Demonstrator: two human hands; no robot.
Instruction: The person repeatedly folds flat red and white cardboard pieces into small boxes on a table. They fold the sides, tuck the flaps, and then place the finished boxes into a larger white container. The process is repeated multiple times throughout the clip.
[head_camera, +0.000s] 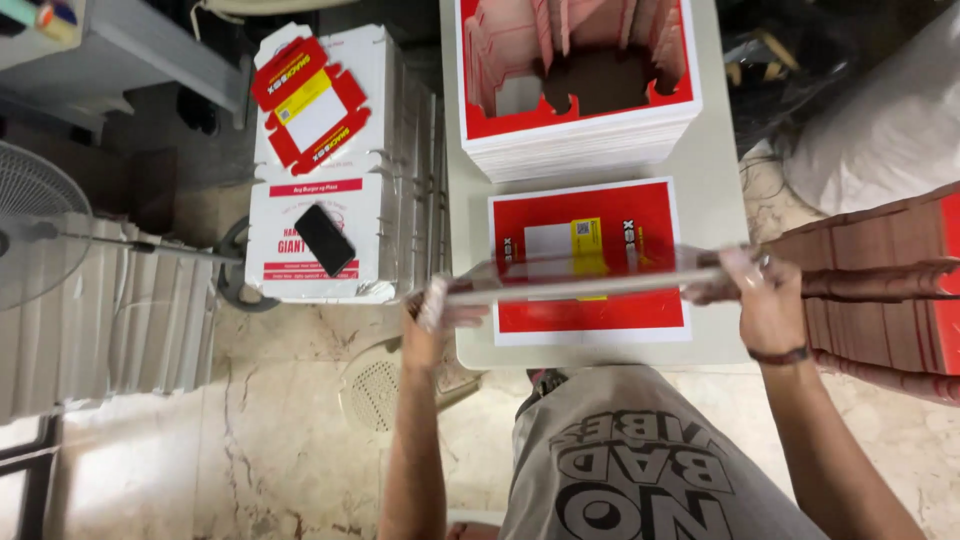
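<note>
I hold a flat cardboard sheet (590, 280) edge-on, blurred with motion, above the near end of a grey table (715, 200). My left hand (432, 318) grips its left end and my right hand (762, 290) grips its right end. Right under it lies a red and white printed carton blank (590, 320) flat on the table. Farther back on the table stands a thick stack of red and white die-cut blanks (580, 140), with cut-out openings in the top one.
Left of the table are white cartons (330, 230) with a black phone (325, 240) and a loose red blank (308, 100) on top. A stack of red folded boxes (880, 290) stands at the right. A fan (40, 230) is at far left, a plastic stool (385, 385) below.
</note>
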